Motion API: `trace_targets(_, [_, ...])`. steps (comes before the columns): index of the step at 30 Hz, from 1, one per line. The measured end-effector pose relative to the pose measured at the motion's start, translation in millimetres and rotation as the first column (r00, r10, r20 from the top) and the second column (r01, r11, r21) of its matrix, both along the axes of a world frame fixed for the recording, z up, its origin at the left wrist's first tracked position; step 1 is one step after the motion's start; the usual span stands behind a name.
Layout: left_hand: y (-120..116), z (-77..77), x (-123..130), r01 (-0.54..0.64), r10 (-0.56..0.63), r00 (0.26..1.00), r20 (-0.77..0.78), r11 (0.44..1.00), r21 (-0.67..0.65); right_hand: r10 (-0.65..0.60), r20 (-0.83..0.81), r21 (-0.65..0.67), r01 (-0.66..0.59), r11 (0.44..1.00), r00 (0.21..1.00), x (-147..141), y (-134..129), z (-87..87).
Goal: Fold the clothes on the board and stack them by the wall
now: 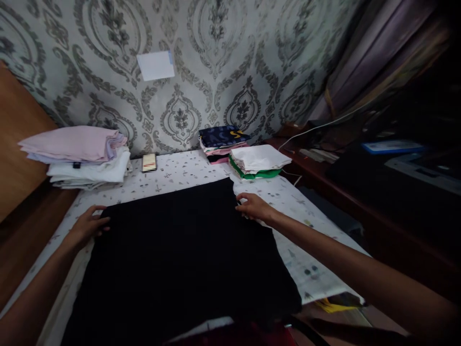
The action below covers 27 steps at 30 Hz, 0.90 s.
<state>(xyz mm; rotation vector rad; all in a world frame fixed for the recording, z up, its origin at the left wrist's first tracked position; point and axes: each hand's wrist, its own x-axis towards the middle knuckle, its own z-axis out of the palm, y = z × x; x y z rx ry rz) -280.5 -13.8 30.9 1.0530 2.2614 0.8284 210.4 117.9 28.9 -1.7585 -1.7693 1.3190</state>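
A large black cloth (180,254) lies spread over the white patterned table cover (173,170), its near edge reaching the front. My left hand (88,225) is at the cloth's far left corner, fingers apart and resting on its edge. At the right edge, close to the far right corner, my right hand (252,206) has its thumb and fingers pinched together on the black cloth.
Folded pink and white clothes (86,154) are piled at the back left, beside a small box-like item (149,163). Two more folded piles, one dark blue on top (221,137), one white over green (257,161), stand at the back. A dark wooden desk (313,168) is on the right.
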Motion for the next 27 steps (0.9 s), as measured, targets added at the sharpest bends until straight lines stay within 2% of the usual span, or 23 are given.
trace_targets(2, [-3.1, 7.2, -0.4, 0.047, -0.053, 0.995, -0.079, 0.995, -0.086, 0.072, 0.183, 0.159, -0.102, 0.982, 0.980, 5.7, 4.7, -1.6])
trace_targets(4, [-4.7, 14.8, 3.9, 0.052, -0.114, 0.941, -0.318, 0.979, -0.197, 0.074, 0.353, 0.343, -0.203, 0.917, 0.933, 7.6, 13.8, -2.1])
trace_targets(5, [-3.8, 17.6, 9.1, 0.036, -0.143, 0.869, -0.473, 0.973, -0.228, 0.056, 0.405, 0.421, -0.241, 0.874, 0.913, 5.0, 19.7, -2.1])
trace_targets(7, [4.0, 18.7, 27.6, 0.049, -0.179, 0.691, -0.700, 0.978, -0.202, 0.059, 0.439, 0.528, -0.311, 0.790, 0.896, -9.5, 32.2, -2.9])
trace_targets(8, [10.9, 16.7, 40.2, 0.106, -0.201, 0.641, -0.741, 0.979, -0.174, 0.090, 0.443, 0.563, -0.355, 0.747, 0.892, -21.1, 37.8, -4.1])
trace_targets(9, [19.5, 13.0, 54.1, 0.195, -0.240, 0.630, -0.738, 0.970, -0.148, 0.128, 0.451, 0.589, -0.402, 0.702, 0.884, -34.4, 42.7, -6.3])
trace_targets(11, [38.5, 1.8, 80.4, 0.390, -0.359, 0.625, -0.693, 0.913, -0.120, 0.188, 0.492, 0.606, -0.489, 0.627, 0.850, -61.6, 49.7, -14.1])
trace_targets(12, [46.8, -4.9, 89.9, 0.462, -0.421, 0.615, -0.667, 0.878, -0.129, 0.198, 0.523, 0.595, -0.521, 0.612, 0.829, -72.9, 52.1, -19.6])
trace_targets(14, [56.4, -18.1, 96.3, 0.512, -0.501, 0.612, -0.612, 0.841, -0.176, 0.191, 0.584, 0.553, -0.559, 0.618, 0.789, -87.0, 55.7, -32.4])
trace_targets(15, [56.7, -24.0, 92.4, 0.493, -0.510, 0.622, -0.594, 0.844, -0.209, 0.184, 0.607, 0.533, -0.568, 0.627, 0.773, -89.5, 57.2, -38.9])
trace_targets(19, [34.2, -38.8, 45.0, 0.268, -0.392, 0.670, -0.630, 0.919, -0.288, 0.162, 0.644, 0.508, -0.576, 0.640, 0.748, -83.3, 62.2, -56.6])
trace_targets(21, [20.5, -41.8, 19.8, 0.183, -0.333, 0.678, -0.655, 0.940, -0.289, 0.160, 0.638, 0.515, -0.572, 0.638, 0.753, -80.0, 63.5, -59.3])
trace_targets(23, [11.7, -43.6, 4.1, 0.156, -0.311, 0.682, -0.662, 0.946, -0.283, 0.157, 0.628, 0.527, -0.565, 0.635, 0.762, -79.8, 63.7, -59.4])
trace_targets(27, [7.4, -45.5, -1.1, 0.154, -0.290, 0.693, -0.660, 0.954, -0.257, 0.173, 0.600, 0.530, -0.550, 0.645, 0.781, -82.4, 61.7, -55.8])
